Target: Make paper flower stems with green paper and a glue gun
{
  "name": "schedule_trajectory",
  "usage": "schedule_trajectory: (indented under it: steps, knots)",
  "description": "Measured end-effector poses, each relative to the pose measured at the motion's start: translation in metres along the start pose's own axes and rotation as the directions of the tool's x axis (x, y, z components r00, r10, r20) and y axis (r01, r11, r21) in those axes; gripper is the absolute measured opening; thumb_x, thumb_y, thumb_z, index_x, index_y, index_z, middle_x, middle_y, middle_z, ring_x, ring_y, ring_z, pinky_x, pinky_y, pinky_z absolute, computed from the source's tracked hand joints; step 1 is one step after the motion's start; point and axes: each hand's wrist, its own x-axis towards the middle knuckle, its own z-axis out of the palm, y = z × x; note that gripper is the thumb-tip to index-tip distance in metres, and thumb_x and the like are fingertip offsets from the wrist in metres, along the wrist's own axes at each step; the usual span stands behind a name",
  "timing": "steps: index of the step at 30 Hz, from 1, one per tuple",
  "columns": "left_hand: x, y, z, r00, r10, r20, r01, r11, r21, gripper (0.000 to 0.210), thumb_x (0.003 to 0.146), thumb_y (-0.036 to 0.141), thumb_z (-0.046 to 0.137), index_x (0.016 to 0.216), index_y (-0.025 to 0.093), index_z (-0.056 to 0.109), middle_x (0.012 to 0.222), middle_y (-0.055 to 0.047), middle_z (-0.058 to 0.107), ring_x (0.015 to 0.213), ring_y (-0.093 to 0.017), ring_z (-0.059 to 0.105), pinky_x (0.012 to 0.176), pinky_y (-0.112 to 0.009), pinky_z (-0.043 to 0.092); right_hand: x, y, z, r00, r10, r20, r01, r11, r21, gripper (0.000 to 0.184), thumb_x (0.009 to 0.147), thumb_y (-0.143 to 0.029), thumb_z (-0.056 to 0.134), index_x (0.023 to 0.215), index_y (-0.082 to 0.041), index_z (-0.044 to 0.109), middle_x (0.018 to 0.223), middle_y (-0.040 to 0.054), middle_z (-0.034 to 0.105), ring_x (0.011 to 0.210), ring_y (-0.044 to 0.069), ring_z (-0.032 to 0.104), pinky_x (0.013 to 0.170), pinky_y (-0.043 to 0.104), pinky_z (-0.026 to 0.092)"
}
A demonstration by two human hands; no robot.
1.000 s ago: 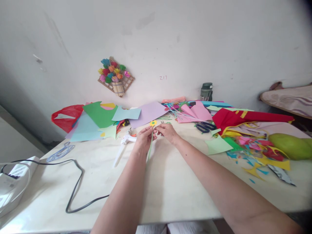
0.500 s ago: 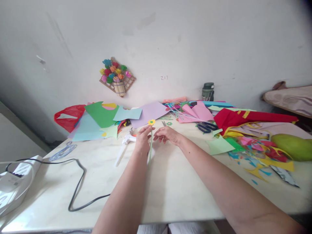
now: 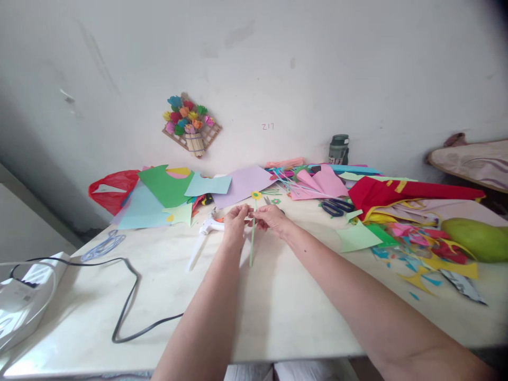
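A paper flower point(image 3: 256, 195) with yellow petals and a green centre stands upright on a thin pale green stem point(image 3: 252, 248) between my hands. My right hand point(image 3: 270, 218) pinches that stem a little below the flower head. Close against its left side is my left hand point(image 3: 237, 218), thumb and fingers drawn together; whatever lies between them is too small to tell. A white glue gun point(image 3: 208, 226) lies on the table just left of my left hand. Behind my right hand are small scissors point(image 3: 267, 201), partly hidden, and a small green paper flower point(image 3: 275, 201).
Coloured paper sheets point(image 3: 169, 185) spread along the back. Dark-handled scissors point(image 3: 337, 206) lie to the right, near paper scraps point(image 3: 420, 264) and a green mango-like fruit point(image 3: 472, 238). A black cord point(image 3: 133, 296) crosses the left side from a power strip point(image 3: 35, 280). A bottle point(image 3: 338, 149) stands behind.
The flower has shifted slightly right and away from me, its stem now more fully visible. My right hand has moved left and closed on the stem, which my left hand was holding.
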Motion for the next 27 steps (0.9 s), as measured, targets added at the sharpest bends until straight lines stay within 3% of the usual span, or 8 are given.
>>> schedule_trajectory:
  steps: [3, 6, 9, 12, 14, 17, 27]
  knots:
    - [0.0043, -0.0026, -0.0028, 0.995, 0.006, -0.099, -0.015, 0.995, -0.096, 0.022, 0.064, 0.034, 0.061, 0.071, 0.014, 0.055, 0.086, -0.008, 0.061, 0.065, -0.012, 0.053, 0.053, -0.023, 0.042, 0.0001, -0.0001, -0.0018, 1.000, -0.005, 0.017, 0.005, 1.000, 0.009, 0.015, 0.070, -0.021, 0.055, 0.057, -0.013, 0.053, 0.051, 0.0016, 0.061, 0.033, 0.005, 0.044, 0.031, 0.017, 0.026]
    - [0.0080, -0.0026, -0.0059, 0.995, 0.006, -0.098, -0.039, 0.940, -0.340, 0.015, 0.065, 0.028, 0.060, 0.069, 0.017, 0.051, 0.098, -0.007, 0.059, 0.080, -0.014, 0.055, 0.068, -0.030, 0.044, -0.0006, -0.0006, -0.0024, 0.999, 0.025, 0.027, -0.025, 1.000, 0.003, 0.013, 0.070, -0.021, 0.055, 0.060, -0.012, 0.055, 0.054, 0.0036, 0.063, 0.033, 0.005, 0.043, 0.031, 0.016, 0.026]
    - [0.0093, -0.0017, -0.0079, 0.999, 0.016, -0.039, -0.034, 0.856, -0.516, 0.012, 0.066, 0.023, 0.059, 0.068, 0.018, 0.049, 0.084, -0.004, 0.062, 0.082, -0.014, 0.057, 0.078, -0.032, 0.042, -0.0011, -0.0007, -0.0024, 0.997, 0.067, 0.029, -0.066, 0.998, -0.016, 0.012, 0.068, -0.021, 0.056, 0.062, -0.011, 0.057, 0.053, 0.0044, 0.063, 0.032, 0.005, 0.042, 0.031, 0.016, 0.025]
    - [0.0081, -0.0002, -0.0074, 0.999, 0.035, 0.001, -0.028, 0.822, -0.569, 0.012, 0.067, 0.021, 0.059, 0.065, 0.018, 0.047, 0.055, 0.004, 0.053, 0.058, -0.008, 0.054, 0.075, -0.030, 0.043, -0.0009, 0.0001, -0.0020, 0.995, 0.086, 0.041, -0.085, 0.996, -0.032, 0.012, 0.066, -0.022, 0.059, 0.062, -0.011, 0.057, 0.052, 0.0042, 0.063, 0.032, 0.005, 0.042, 0.030, 0.016, 0.025]
    - [0.0065, 0.0017, -0.0060, 0.999, 0.041, 0.025, -0.020, 0.832, -0.555, 0.014, 0.067, 0.019, 0.059, 0.065, 0.018, 0.046, 0.044, 0.009, 0.039, 0.041, -0.004, 0.041, 0.062, -0.024, 0.043, -0.0006, 0.0007, -0.0017, 0.995, 0.088, 0.047, -0.087, 0.995, -0.039, 0.011, 0.065, -0.022, 0.060, 0.063, -0.011, 0.057, 0.051, 0.0039, 0.063, 0.032, 0.005, 0.043, 0.030, 0.015, 0.026]
    - [0.0045, 0.0048, -0.0043, 1.000, 0.016, 0.015, -0.007, 0.874, -0.485, 0.015, 0.066, 0.018, 0.061, 0.068, 0.017, 0.046, 0.041, 0.011, 0.028, 0.035, -0.002, 0.026, 0.042, -0.016, 0.031, -0.0004, 0.0008, -0.0018, 0.996, 0.083, 0.034, -0.082, 0.996, -0.045, 0.011, 0.066, -0.022, 0.059, 0.065, -0.011, 0.058, 0.050, 0.0036, 0.063, 0.033, 0.005, 0.043, 0.031, 0.015, 0.027]
    - [0.0043, 0.0027, -0.0046, 0.999, -0.042, 0.017, 0.044, 0.990, -0.137, 0.025, 0.065, 0.033, 0.059, 0.068, 0.018, 0.040, 0.050, 0.007, 0.042, 0.034, 0.000, 0.022, 0.035, -0.015, 0.010, 0.0002, 0.0026, -0.0034, 0.994, -0.005, 0.108, 0.012, 0.998, -0.059, 0.013, 0.069, -0.026, 0.057, 0.068, -0.013, 0.057, 0.051, 0.0016, 0.063, 0.032, 0.004, 0.042, 0.031, 0.015, 0.028]
